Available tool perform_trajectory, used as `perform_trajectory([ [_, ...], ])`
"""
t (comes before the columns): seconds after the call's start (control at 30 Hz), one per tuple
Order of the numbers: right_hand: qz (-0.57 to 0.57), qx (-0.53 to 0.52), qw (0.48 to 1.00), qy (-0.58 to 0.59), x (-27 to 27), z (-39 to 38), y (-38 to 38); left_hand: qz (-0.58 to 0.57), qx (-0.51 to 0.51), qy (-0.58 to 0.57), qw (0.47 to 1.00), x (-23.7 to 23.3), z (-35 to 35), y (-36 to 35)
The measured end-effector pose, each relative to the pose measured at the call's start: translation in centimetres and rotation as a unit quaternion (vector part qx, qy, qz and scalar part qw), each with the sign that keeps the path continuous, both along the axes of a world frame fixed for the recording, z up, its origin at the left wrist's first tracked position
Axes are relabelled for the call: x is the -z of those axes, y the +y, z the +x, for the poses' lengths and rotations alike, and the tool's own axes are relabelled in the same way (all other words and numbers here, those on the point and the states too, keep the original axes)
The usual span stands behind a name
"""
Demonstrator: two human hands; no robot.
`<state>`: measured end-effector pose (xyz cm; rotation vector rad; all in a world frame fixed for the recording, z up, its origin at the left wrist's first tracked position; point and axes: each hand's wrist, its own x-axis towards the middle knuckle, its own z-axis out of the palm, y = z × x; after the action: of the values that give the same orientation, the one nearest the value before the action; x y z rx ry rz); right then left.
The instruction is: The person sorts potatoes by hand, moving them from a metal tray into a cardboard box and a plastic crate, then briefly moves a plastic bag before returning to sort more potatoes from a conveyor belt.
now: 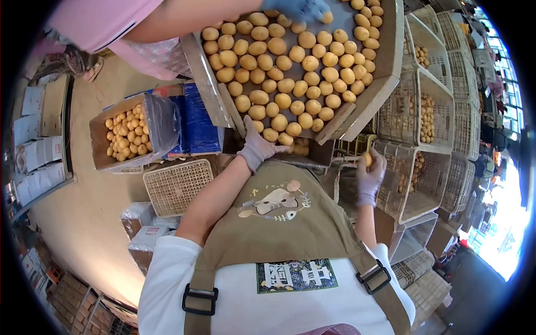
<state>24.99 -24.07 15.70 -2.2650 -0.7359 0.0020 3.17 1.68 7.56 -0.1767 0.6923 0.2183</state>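
Note:
Many round, yellow-brown, potato-like pieces of produce (286,85) lie spread over a grey sorting table with a raised wooden rim (381,95). My left hand (257,146), in a pale glove, is at the table's narrowing near end; its fingers are spread along the left rim board, the thumb pointing right, just below the nearest pieces. My right hand (371,180), also gloved, is to the right of the table, closed around one round yellow-brown piece (367,160). Near it stands a plastic crate (416,195) with more produce inside.
A co-worker's blue-gloved hand (304,10) reaches over the table's far end. On the left are a plastic-lined box (162,125) of produce and an upturned crate (177,187). Stacked crates (435,106) line the right side. More produce shows in a container (298,156) beneath the table's near end.

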Motion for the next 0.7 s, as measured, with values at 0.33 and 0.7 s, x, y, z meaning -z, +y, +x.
perform_trajectory([
  [0.33,0.017,-0.16,0.976,-0.143,-3.1,-1.6,16.6,0.037,0.015,-0.058,0.998,0.9,0.1,-0.2],
  [0.7,0.142,-0.259,0.896,0.333,3.2,0.1,25.1,0.015,-0.024,0.0,1.0,1.4,-0.1,-0.5],
])
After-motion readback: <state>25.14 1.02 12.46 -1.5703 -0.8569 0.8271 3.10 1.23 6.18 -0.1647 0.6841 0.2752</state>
